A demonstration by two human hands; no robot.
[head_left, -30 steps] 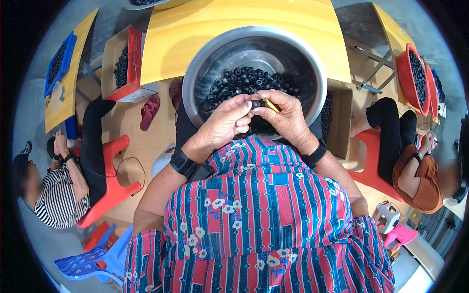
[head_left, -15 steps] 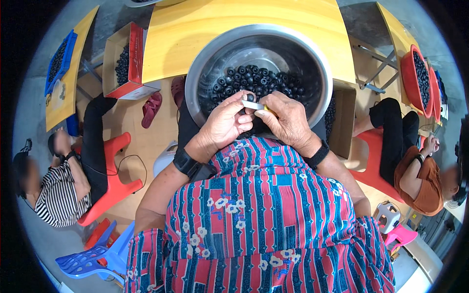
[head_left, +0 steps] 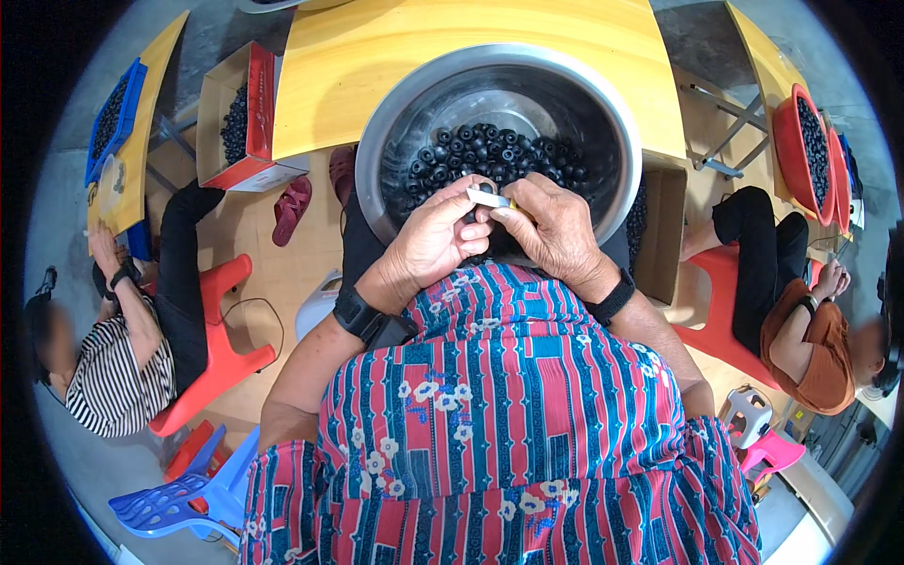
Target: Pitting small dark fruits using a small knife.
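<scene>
A wide steel basin (head_left: 371, 155) sits in front of me, with a heap of small round black parts (head_left: 490, 149) with holes in them. At the basin's near side my left hand (head_left: 433, 234) is closed, pinching one small black part (head_left: 486, 186) between thumb and fingers. My right hand (head_left: 556, 231) is closed around a small knife (head_left: 489, 199); a bit of yellow handle shows at its fingers. The short, flat blade points left and lies against the black part, near my left thumb. The fingers partly hide the held part.
Beyond the basin is a yellow table (head_left: 330, 85). A red-and-brown carton (head_left: 252, 127) of black parts stands left, another carton (head_left: 667, 235) right. Co-workers sit on both sides, beside a blue crate (head_left: 115, 122) and a red basin (head_left: 789, 155). Pink slippers (head_left: 293, 209) lie on the floor.
My hands stay in place; the blade and black part have shifted slightly between my fingers. The left co-worker's hand has moved up to the edge of their table.
</scene>
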